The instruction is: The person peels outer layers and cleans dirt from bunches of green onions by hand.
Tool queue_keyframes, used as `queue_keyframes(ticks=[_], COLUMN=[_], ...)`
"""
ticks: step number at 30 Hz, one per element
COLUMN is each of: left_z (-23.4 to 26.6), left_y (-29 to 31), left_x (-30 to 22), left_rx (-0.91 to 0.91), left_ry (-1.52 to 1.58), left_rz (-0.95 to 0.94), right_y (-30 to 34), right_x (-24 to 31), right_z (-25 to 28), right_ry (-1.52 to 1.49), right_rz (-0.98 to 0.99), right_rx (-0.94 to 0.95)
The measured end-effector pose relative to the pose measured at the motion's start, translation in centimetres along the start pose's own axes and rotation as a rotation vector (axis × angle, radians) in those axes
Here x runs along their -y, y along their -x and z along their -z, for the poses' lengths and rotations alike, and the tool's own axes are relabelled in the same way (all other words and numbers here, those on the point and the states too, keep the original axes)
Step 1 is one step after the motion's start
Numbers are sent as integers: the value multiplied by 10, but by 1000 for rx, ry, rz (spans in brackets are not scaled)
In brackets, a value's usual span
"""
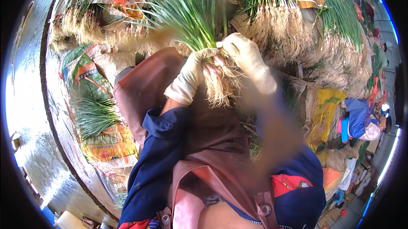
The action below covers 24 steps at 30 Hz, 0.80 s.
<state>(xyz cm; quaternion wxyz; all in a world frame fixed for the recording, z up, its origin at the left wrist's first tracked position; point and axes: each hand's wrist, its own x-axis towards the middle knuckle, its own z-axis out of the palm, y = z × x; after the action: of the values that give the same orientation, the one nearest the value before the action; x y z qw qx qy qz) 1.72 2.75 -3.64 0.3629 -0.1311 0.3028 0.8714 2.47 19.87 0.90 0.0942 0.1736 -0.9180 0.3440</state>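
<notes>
My left hand, in a cream-coloured glove, is closed around a bunch of spring onions. Their green leaves point away from me, and pinkish-white bulbs with long tan roots hang below the glove. My right hand, gloved alike, presses against the bunch's neck beside the left fingers. Its fingers are drawn together, and what they pinch is hidden. A blurred tan streak crosses left of the bunch; I cannot tell what it is. The bunch is above my brown apron.
More rooted bunches lie in rows at the far right, and others at the far left. Loose greens rest on a yellow sack to my left. A wet grey floor runs beyond a dark edge. Another person is at the right.
</notes>
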Motion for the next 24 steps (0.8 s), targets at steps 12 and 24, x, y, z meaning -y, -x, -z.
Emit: queue_keyframes(ticks=[12, 24], left_z=[-5, 1], left_y=[6, 8], left_x=[-7, -8], left_rx=[28, -14], left_ry=[-275, -334], left_rz=[7, -45], right_y=[-56, -54], right_x=[-48, -62], right_z=[30, 15], right_ry=[859, -29], right_rz=[322, -500], right_rx=[118, 108])
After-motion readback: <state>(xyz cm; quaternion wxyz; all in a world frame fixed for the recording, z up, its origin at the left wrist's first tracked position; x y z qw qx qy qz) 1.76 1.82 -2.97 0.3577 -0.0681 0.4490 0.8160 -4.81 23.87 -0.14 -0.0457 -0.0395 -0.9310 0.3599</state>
